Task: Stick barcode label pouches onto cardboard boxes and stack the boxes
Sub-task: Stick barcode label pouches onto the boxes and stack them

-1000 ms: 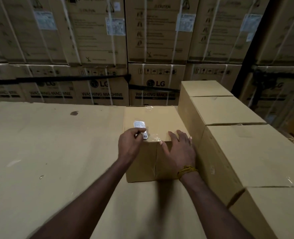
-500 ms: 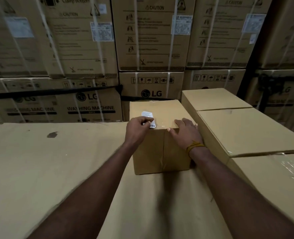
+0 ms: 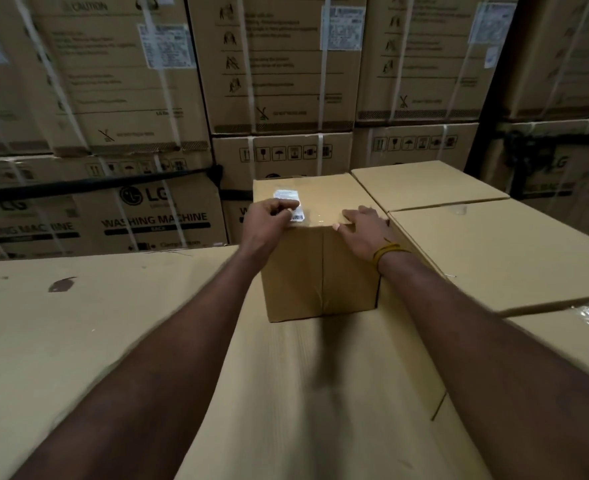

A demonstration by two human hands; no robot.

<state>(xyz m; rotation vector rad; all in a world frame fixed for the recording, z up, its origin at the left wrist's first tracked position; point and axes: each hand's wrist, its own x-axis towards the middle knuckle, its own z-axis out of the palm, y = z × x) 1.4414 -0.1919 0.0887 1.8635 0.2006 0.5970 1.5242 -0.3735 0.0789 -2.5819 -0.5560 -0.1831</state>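
barcode label pouch (image 3: 289, 204) half hidden under curled left hand (image 3: 267, 223) pinching it, print unreadable; flat right hand (image 3: 364, 226) on box (image 3: 320, 271).

Read "LG" and "WASHING MACHINE" in bold print on the lower left carton (image 3: 130, 209) in the back stack. Caught "CAUTION" at the top of the upper left carton (image 3: 89, 64), plus a row of handling pictograms on the middle carton (image 3: 282, 152). Spotted barcode stripes on the label pouch (image 3: 291, 206), print too small to read.

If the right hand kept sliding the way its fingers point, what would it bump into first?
Probably the label pouch under the left hand: the right hand lies flat on the box, fingers pointing left.
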